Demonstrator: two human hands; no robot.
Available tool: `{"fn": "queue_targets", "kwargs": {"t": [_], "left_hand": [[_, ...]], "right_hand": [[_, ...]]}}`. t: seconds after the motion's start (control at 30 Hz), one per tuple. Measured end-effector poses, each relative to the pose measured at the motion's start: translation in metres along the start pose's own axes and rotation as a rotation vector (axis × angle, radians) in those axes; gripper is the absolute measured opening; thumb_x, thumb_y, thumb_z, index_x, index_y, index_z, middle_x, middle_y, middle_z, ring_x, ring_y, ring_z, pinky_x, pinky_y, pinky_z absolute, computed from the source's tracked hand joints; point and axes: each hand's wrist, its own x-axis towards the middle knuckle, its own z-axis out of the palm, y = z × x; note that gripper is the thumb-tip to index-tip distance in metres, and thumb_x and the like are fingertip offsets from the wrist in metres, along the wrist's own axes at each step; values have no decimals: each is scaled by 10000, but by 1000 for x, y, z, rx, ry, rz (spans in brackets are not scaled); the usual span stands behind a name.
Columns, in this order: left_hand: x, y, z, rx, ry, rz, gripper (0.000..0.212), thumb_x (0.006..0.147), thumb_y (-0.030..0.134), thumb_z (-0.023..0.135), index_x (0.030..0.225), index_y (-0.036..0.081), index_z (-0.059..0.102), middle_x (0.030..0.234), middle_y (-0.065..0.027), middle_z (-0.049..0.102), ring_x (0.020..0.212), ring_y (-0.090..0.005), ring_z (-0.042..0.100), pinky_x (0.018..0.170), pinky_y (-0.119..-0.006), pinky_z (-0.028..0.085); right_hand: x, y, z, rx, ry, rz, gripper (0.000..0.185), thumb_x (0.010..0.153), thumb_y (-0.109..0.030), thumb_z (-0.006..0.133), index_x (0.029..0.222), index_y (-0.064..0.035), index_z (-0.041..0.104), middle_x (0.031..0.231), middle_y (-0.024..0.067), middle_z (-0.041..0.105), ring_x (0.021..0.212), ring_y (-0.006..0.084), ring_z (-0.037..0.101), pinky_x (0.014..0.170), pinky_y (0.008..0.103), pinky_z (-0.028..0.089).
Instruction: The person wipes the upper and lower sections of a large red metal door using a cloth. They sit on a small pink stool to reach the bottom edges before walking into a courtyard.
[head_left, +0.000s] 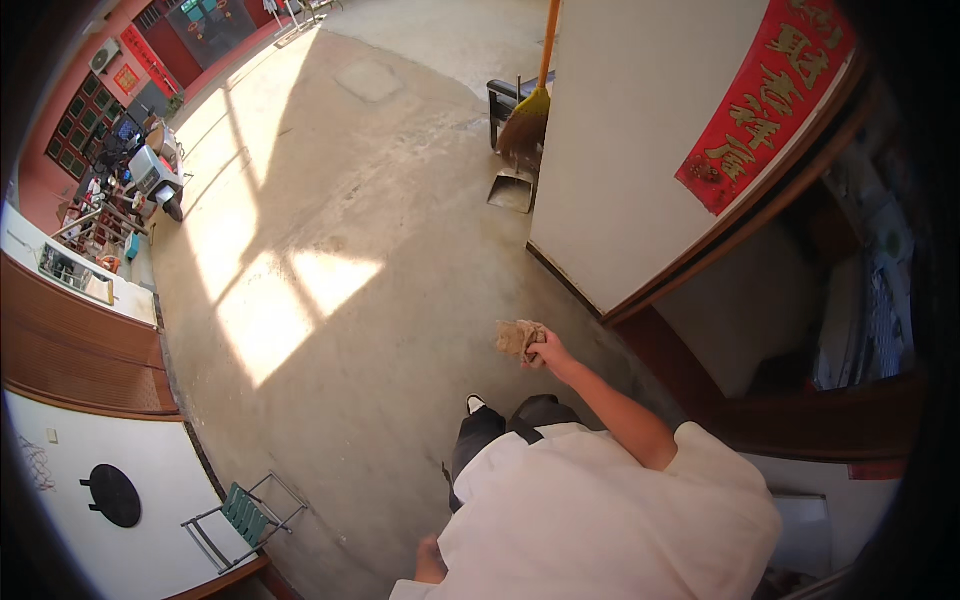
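Note:
My right hand (547, 352) is shut on a crumpled tan cloth (517, 339), held out in front of my right side above the concrete floor. Part of the cloth hangs out beyond the fingers. Low at my left side is my left hand (430, 556), small in the picture and partly covered by my light shirt; how its fingers stand and whether it holds anything cannot be made out. One shoe (475, 404) shows under my dark trousers, below and left of the cloth.
A broom (527, 124) and a metal dustpan (513, 190) stand by the white wall (622, 135), near a dark doorway at right. A green folding chair (246, 516) is at lower left. A scooter (156, 176) and clutter stand at upper left.

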Motion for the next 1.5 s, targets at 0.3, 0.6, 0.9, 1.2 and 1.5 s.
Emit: {"fn": "queue_targets", "kwargs": {"t": [0.3, 0.6, 0.9, 1.2, 1.5], "left_hand": [[-171, 782, -163, -32, 306, 1322, 261, 976, 133, 472, 1152, -4, 607, 1053, -119, 664, 920, -197, 630, 843, -328, 498], [44, 766, -218, 175, 179, 323, 288, 939, 232, 516, 1063, 5, 641, 785, -89, 624, 676, -185, 602, 601, -329, 499], [57, 925, -194, 201, -128, -223, 266, 933, 218, 508, 1032, -2, 621, 811, -90, 646, 647, -186, 605, 531, -336, 482], [168, 1642, -262, 264, 164, 536, 214, 935, 162, 509, 1029, 7, 622, 838, -74, 654, 652, -153, 601, 524, -298, 456], [-70, 2275, -54, 147, -43, 1450, 222, 995, 140, 476, 1116, 23, 620, 980, -54, 661, 786, -105, 582, 662, -255, 461]], "right_hand": [[156, -155, 59, 81, 163, -47, 532, 782, 60, 527, 1299, -62, 483, 1076, 83, 590, 871, 182, 635, 704, 367, 612], [453, -357, 179, 117, 98, -23, 568, 775, 60, 522, 1329, -57, 477, 1094, 74, 586, 871, 171, 622, 729, 350, 595], [731, -577, 174, 90, -44, -294, 637, 764, 69, 511, 1379, -95, 476, 1178, 45, 578, 962, 145, 602, 769, 331, 588], [889, -663, 20, 528, 813, -107, 459, 772, 17, 543, 1219, -83, 509, 1100, 84, 575, 955, 230, 630, 676, 413, 625], [1041, -891, -179, -184, 1643, -780, 517, 858, 80, 571, 1352, -46, 486, 1338, 134, 523, 1271, 275, 493, 1070, 373, 388]]}}
